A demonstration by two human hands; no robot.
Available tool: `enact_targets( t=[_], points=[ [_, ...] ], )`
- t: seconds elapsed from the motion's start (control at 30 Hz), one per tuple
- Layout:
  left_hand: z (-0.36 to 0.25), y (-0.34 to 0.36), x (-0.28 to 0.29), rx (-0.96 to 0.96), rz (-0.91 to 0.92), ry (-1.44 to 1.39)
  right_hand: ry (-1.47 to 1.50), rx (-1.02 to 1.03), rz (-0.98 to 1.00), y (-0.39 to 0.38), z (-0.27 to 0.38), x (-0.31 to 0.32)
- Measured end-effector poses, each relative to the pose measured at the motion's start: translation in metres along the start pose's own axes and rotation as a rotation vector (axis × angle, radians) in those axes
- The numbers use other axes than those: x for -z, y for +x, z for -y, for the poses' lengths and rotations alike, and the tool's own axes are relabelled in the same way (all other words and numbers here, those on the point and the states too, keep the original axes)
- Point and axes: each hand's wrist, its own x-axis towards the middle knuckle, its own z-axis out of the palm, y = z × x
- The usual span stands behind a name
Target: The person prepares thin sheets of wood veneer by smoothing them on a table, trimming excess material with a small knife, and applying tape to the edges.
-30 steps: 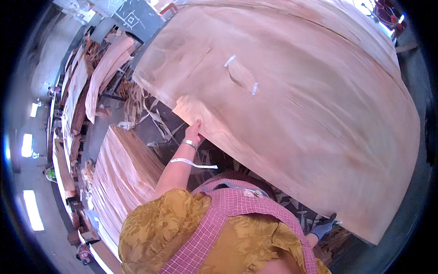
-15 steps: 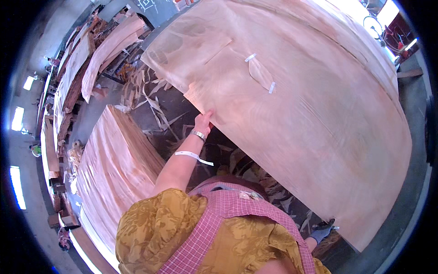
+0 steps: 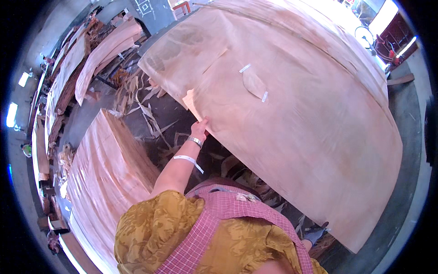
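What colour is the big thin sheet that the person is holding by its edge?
The veneer sheet is pale pinkish tan with faint wood grain, seen best in the head view; the left hand grips its edge.

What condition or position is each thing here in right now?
Big veneer sheet: lifted, bowed, patched with small tape strips.
Left hand: gripping the sheet's torn near edge.
Right hand: gloved, low at the sheet's lower edge; grip unclear.
Veneer stack: lying flat, piled high.
Scraps: scattered on the floor.

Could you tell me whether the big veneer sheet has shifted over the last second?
Cannot tell: the camera swung. The veneer sheet and the stack both shifted in frame, while the left hand keeps gripping its edge.
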Motion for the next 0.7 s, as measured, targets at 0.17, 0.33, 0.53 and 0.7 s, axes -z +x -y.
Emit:
enact_targets(
  t=[0.17,0.33,0.53,0.7],
  points=[
    [0.006,-0.015,0.007,0.12,0.123,0.021,0.138,0.06,-0.191,-0.019,0.012,-0.036],
    [0.005,-0.012,0.007,0.071,0.105,0.068,0.276,0.121,-0.297,-0.074,0.042,-0.108],
    [0.014,-0.004,0.0,0.105,0.158,0.024,0.338,0.262,-0.217,-0.035,0.014,-0.044],
    [-0.002,0.004,0.03,0.03,0.183,0.077,0.336,0.224,-0.269,-0.033,-0.002,-0.05]
  ],
)
